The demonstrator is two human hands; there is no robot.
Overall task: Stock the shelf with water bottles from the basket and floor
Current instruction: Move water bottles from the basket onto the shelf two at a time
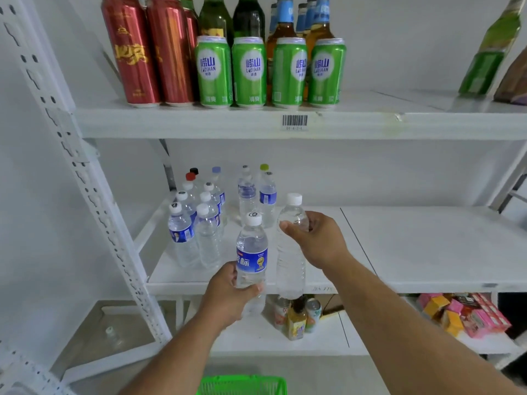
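My left hand (228, 295) grips the lower part of a blue-labelled water bottle (251, 252), held upright at the front edge of the middle shelf (399, 252). My right hand (316, 240) grips the upper part of a taller unlabelled clear bottle (290, 260) just right of it, also upright. Several water bottles (199, 223) stand in rows on the shelf's left part. The rim of a green basket (242, 384) shows at the bottom edge, between my forearms.
The top shelf (199, 121) carries red cans (142, 52), green cans (271, 69) and glass bottles behind them. On the bottom shelf stand small juice bottles and cans (299, 315), with pink and orange boxes (462, 312) to the right. A perforated white upright (85, 181) runs down the left.
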